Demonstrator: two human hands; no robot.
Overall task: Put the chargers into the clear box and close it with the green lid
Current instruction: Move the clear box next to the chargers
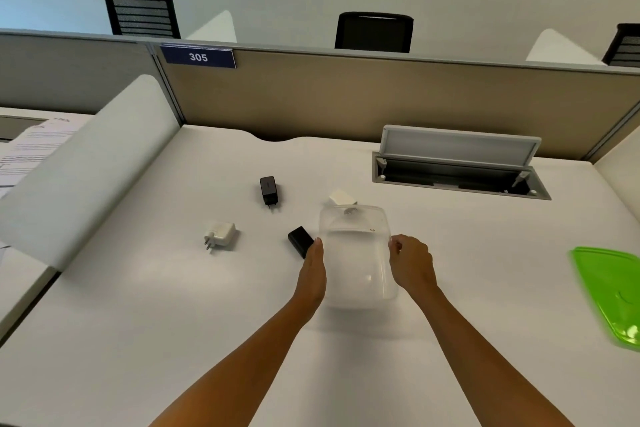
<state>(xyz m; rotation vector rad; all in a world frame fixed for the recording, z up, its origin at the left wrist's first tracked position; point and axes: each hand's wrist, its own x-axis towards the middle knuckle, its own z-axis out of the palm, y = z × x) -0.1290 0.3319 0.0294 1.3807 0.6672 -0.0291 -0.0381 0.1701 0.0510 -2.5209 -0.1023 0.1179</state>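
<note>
Both hands, left hand (313, 267) flat and right hand (412, 262) pinching, steady the empty clear box (358, 253); next, picking up the nearest black charger (300, 241)

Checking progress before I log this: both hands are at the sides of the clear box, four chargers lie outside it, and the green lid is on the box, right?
Not quite. The head view shows the green lid lying on the desk, far right of the clear box, not on it. The rest holds: left hand and right hand flank the box, with four chargers outside.
</note>
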